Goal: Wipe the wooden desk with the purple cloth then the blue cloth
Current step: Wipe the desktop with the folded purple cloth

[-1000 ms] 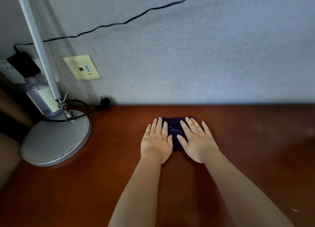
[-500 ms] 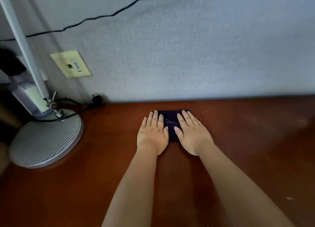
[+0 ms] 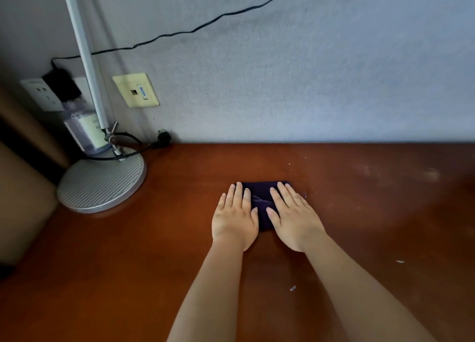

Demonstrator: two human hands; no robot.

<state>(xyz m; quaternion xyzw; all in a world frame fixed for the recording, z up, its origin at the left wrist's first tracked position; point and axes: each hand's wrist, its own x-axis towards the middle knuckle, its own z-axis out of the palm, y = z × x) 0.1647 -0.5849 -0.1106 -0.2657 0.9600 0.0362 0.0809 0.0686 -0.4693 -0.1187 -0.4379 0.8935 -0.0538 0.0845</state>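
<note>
Purple cloth (image 3: 262, 200) sits folded flat on the wooden desk (image 3: 128, 251), mid-desk, well short of the far wall edge, pinned under both hands.

Left to right:
- Far left: white wall socket (image 3: 42, 94) with a black adapter (image 3: 61, 84) plugged in. Below it a clear bottle (image 3: 84, 132) with a pale label; text too blurred to read, contents can't tell.
- Desk lamp: round ribbed silver base (image 3: 101, 181) on the far-left desk, pole (image 3: 84, 53) leaning up and left. Black cord (image 3: 195, 29) runs across the wall; a loose black plug (image 3: 163, 137) lies at the wall edge just right of the base.
- Cream wall plate (image 3: 136, 89) with a small port and a blue-lettered sticker, unreadable.
- Left hand (image 3: 235, 218): palm down, fingers (image 3: 239, 192) extended and together, covering the cloth's left part. Not gripping.
- Right hand (image 3: 295, 220): same, flat, fingers straight, on the cloth's right part.
- Right of hands: pale smudges and small white flecks (image 3: 399, 261) on the desk.
</note>
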